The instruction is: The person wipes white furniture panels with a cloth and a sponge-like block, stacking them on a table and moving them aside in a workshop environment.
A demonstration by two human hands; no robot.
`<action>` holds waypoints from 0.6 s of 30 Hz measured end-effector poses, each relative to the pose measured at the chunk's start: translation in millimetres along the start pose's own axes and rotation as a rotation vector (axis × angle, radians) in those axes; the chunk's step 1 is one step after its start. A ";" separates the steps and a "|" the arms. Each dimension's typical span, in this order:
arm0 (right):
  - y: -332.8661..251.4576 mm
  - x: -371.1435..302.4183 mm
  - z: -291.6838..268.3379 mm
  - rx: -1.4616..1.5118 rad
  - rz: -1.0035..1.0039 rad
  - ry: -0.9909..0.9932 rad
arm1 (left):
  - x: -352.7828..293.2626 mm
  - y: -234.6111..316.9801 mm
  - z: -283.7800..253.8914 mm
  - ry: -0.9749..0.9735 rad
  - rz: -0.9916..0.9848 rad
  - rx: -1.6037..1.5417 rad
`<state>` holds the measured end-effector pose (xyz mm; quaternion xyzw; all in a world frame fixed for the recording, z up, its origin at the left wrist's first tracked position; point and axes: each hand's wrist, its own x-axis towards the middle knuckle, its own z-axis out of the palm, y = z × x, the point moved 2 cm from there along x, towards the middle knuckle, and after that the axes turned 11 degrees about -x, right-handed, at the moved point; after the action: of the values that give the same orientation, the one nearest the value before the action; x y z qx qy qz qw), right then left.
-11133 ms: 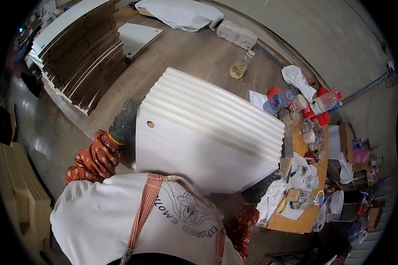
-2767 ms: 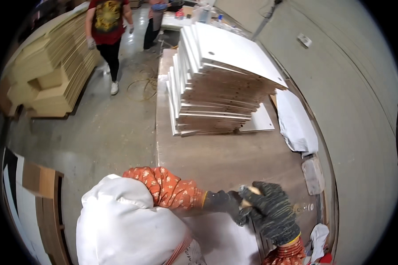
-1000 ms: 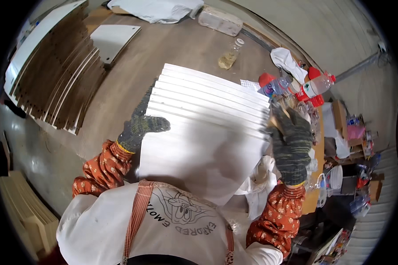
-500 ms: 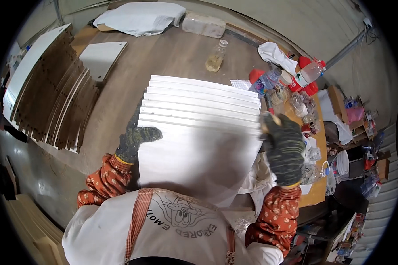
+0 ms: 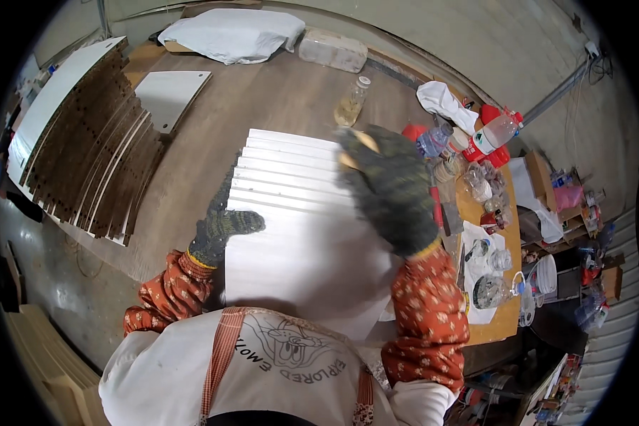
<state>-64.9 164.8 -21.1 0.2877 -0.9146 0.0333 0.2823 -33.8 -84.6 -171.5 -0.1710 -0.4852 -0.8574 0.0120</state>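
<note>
In front of me lies a stepped stack of white boards, with several long edges showing at its far end. My left hand, in a dark knitted glove, is closed against the stack's left side. Its thumb rests on the top board, and its fingers run along the edges. Over the stack's far right part, my right hand is closed, with bare fingertips poking out of its glove. A small greyish thing at those fingertips is too blurred to name. Patterned red-orange sleeves cover both forearms.
A tall pile of white-faced boards with brown edges stands at the left. Beyond my stack is a jar with yellowish contents. Bottles and jars crowd the right side, near a red-handled tool. A wrapped block sits at the back.
My right hand has moved left and away from me, from the stack's right edge to over its far right part. My left hand keeps its place on the stack's left side.
</note>
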 end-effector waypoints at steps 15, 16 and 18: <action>49.8 -19.0 13.9 -0.040 -0.111 -0.062 | -0.3 -1.2 2.7 0.011 0.035 0.175; 40.2 -12.1 10.4 -0.032 -0.082 -0.103 | 1.0 -0.5 1.5 -0.005 0.037 0.193; 20.0 6.1 21.0 0.020 -0.132 -0.074 | -0.1 0.4 -3.4 -0.008 0.010 0.213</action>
<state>-90.4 173.6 -33.5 0.3512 -0.9031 0.0133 0.2467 -34.6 -87.7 -172.8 -0.1745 -0.5730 -0.8001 0.0323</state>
